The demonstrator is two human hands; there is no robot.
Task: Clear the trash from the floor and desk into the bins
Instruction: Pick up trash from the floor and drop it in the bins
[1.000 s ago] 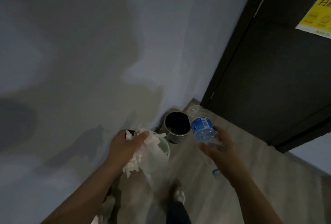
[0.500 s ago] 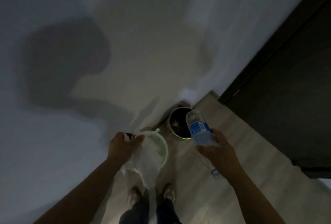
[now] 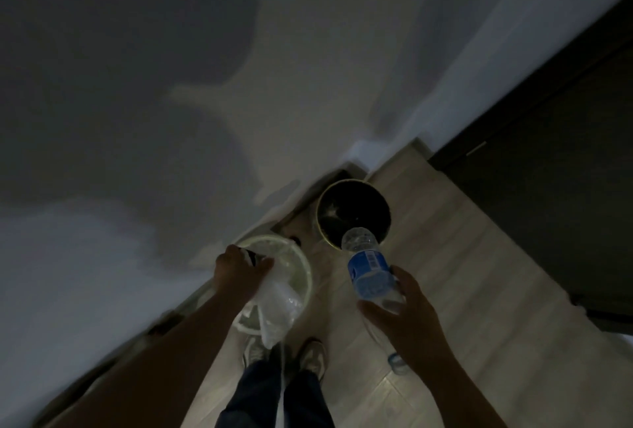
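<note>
My left hand (image 3: 239,273) grips a bunch of white plastic and paper trash (image 3: 277,311), which hangs over the near edge of a pale green bin (image 3: 301,263) on the floor. My right hand (image 3: 404,314) holds a clear plastic bottle with a blue label (image 3: 368,266), base pointing away, just in front of a dark round bin (image 3: 352,212) with a light rim. A second bottle seems to hang below my right hand, its blue cap (image 3: 395,361) showing near my wrist. The dark bin's inside is too dim to read.
Both bins stand against the pale wall (image 3: 205,85) near its corner. A dark door (image 3: 548,171) fills the right side. My shoes (image 3: 311,359) stand on the light wooden floor (image 3: 462,256) right behind the bins.
The view has tilted down and closed in on the bins. My left hand with the trash sits lower over the pale bin, and the bottle has moved nearer the dark bin's rim.
</note>
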